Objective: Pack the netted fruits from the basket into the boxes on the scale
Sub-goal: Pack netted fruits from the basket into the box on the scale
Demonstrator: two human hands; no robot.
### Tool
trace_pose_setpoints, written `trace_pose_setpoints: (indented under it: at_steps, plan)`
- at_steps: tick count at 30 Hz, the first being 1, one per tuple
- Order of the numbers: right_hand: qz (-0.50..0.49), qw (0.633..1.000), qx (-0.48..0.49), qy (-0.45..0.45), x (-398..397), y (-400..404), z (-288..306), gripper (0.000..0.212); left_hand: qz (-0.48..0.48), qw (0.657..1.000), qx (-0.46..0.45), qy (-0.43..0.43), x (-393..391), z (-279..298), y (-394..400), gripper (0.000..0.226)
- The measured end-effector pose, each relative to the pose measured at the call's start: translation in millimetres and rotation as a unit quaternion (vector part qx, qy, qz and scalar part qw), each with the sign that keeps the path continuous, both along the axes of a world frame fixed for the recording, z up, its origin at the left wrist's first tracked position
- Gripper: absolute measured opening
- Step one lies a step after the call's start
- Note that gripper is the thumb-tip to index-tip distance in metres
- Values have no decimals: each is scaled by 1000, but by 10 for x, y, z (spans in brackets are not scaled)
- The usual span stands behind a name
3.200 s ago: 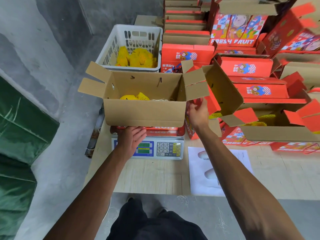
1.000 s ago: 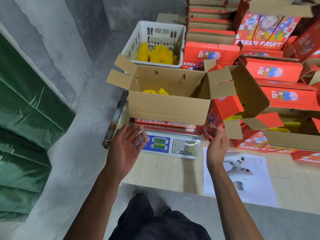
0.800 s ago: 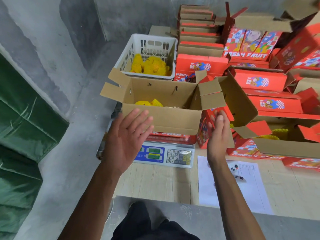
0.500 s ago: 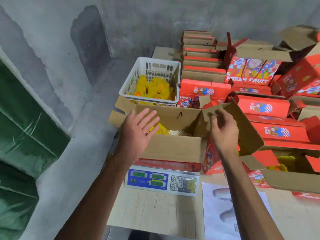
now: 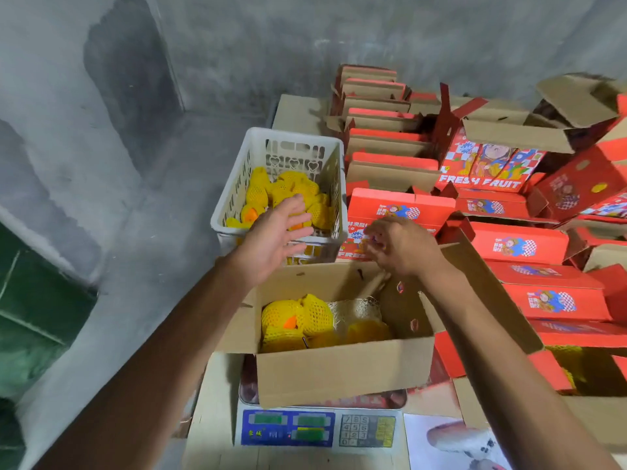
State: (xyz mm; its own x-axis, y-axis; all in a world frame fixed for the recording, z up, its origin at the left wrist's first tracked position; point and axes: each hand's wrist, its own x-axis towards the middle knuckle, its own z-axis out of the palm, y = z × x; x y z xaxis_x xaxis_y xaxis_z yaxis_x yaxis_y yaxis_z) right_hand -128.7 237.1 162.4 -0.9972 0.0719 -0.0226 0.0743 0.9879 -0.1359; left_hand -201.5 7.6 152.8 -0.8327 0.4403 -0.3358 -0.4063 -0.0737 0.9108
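left hand [image 5: 271,239] now over basket [image 5: 234,205] (fingers spread), right hand [image 5: 403,247] forward past box [image 5: 339,371]

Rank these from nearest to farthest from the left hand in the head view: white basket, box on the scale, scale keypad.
From the left hand:
1. White basket, directly under the fingers.
2. Box on the scale, below the wrist.
3. Scale keypad, lowest, at the front.

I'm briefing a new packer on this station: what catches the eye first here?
Bright yellow netted fruits lie in the open cardboard box on the scale. Behind it, the left hand reaches open over the white basket. Red cartons crowd the right.
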Motion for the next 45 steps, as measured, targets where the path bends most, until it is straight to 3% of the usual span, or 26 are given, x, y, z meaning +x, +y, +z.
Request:
trace_pose_setpoints:
  at_steps: [5, 7, 9, 13, 19, 21, 24, 26, 30, 34, 36, 42, 45]
  plan:
    - [51, 996, 5, -78, -774, -89, -75, 40, -56, 978, -192, 52, -753, -93, 230, 50]
    - [73, 992, 0, -103, -1125, -133, -178, 38, -70, 951, -284, 101, -1081, -259, 244, 30]
    - [92, 988, -11, -125, -1446, -196, -321, 38, -86, 920, -354, 142, -1368, -496, 226, 26]
    - [84, 982, -16, -169, -2039, -278, -767, 55, -99, 879, -432, 177, -1748, -1041, 139, 47]
    - [49, 970, 53, -234, -2664, -231, -1645, 84, -263, 804, -514, 144, -2202, -1623, 147, 80]
    - [43, 963, 91, -249, -2858, -199, -1861, 92, -288, 765, -542, 193, -2319, -1730, 212, 86]
    - [39, 960, 132, -244, -3134, -201, -2107, 95, -341, 667, -610, 257, -2491, -1870, 283, 94]
    - [26, 961, 125, -244, -3284, -241, -2240, 94, -373, 633, -628, 258, -2637, -1940, 331, 100]
    - [13, 962, 123, -244, -3471, -279, -2379, 106, -370, 656, -620, 221, -2908, -2069, 435, 98]
    - [12, 959, 111, -259, -3599, -271, -2478, 117, -349, 609, -654, 283, -3007, -2242, 488, 96]
    - [-12, 963, 64, -261, -3616, -263, -2548, 119, -336, 604, -661, 292, -3033, -2310, 514, 89]
    - [-50, 977, -39, -202, -3523, -226, -2616, 103, -349, 645, -609, 302, -2969, -2299, 442, 82]
    - [-50, 974, -91, -203, -3447, -246, -2501, 99, -329, 682, -579, 303, -2911, -2115, 333, 84]
